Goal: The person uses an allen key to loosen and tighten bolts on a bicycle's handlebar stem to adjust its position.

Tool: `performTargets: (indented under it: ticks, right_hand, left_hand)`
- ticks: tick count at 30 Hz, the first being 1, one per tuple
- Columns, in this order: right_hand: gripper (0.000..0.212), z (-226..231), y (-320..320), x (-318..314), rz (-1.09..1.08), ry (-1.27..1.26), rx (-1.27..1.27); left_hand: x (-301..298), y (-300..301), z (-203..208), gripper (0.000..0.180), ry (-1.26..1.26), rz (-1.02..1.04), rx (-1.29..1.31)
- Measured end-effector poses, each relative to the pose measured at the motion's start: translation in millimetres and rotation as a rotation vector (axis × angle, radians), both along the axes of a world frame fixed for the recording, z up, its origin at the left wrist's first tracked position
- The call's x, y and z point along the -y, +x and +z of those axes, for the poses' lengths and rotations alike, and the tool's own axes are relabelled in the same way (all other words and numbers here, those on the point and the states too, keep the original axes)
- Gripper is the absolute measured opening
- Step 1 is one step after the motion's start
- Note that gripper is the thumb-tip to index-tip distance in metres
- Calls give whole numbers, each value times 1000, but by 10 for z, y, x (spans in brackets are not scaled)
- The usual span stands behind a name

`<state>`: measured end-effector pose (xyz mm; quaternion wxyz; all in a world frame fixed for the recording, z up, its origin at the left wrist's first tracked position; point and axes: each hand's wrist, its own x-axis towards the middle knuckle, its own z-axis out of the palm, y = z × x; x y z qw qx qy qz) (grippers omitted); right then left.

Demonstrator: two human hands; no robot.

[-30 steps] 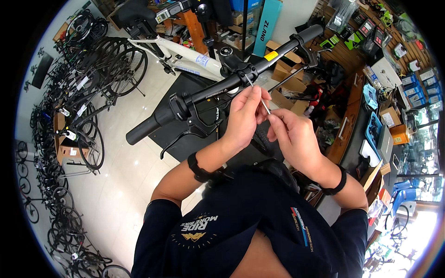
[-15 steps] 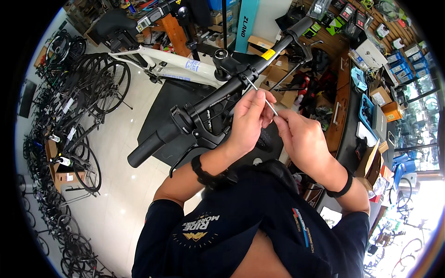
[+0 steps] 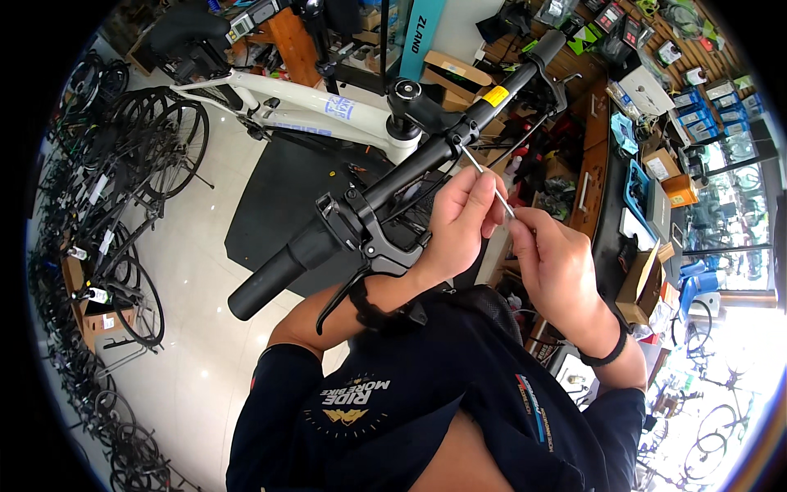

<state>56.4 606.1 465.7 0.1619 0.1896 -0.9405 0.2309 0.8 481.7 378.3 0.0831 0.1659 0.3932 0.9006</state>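
A thin silver hex key (image 3: 503, 202) slants between my two hands, its upper end at the stem clamp (image 3: 461, 136) on the black handlebar (image 3: 402, 175). My left hand (image 3: 461, 217) is closed, pinching the shaft between thumb and fingers just below the clamp. Lower down, my right hand (image 3: 559, 266) closes on the other end, which its fingers partly hide. The bar belongs to a white bicycle (image 3: 365, 121). Near my left forearm are the black brake lever (image 3: 340, 302) and the rubber grip (image 3: 275, 277).
A black mat (image 3: 266, 217) lies under the bicycle. Parked bicycles (image 3: 168, 139) line the left side. On the right runs a dark workbench (image 3: 605, 238) with boxes and a blue tray (image 3: 636, 193). Open cardboard boxes (image 3: 459, 70) stand beyond the handlebar.
The handlebar and both hands now sit slightly further right in view, while the background has shifted left. Both hands keep their hold on the hex key, its upper end still at the clamp.
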Motion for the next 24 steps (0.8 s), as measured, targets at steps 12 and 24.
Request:
performTargets:
  ticks: [12, 24]
  right_hand:
    - [11, 37, -19, -54, -80, 43, 24]
    - [29, 142, -234, -210, -76, -960, 975]
  left_hand:
    - [-27, -68, -41, 27, -21, -21, -59]
    - [25, -161, 29, 32, 30, -93, 0]
